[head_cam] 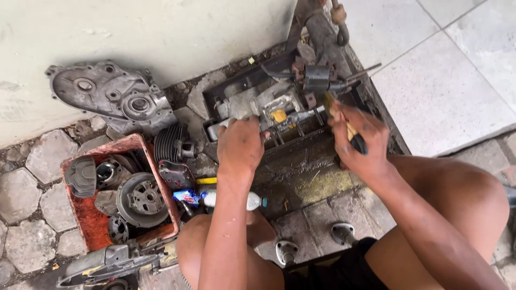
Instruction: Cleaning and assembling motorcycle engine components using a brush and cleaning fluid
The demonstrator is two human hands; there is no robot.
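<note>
Between the hands, left (pixel 240 144) gripping the metal part (pixel 279 115), right (pixel 357 142) clutching a screwdriver (pixel 344 126).

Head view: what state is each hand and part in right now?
Left hand: closed around a metal part in the frame.
Right hand: gripping a tool handle, tip at the frame.
Metal frame: flat on the ground, greasy.
Red tray: full of engine parts.
Engine cover: leaning on the wall.
Plastic bottle: lying on its side.

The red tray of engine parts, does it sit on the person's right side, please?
No, the red tray lies beside the left hand, far from the right hand.
</note>
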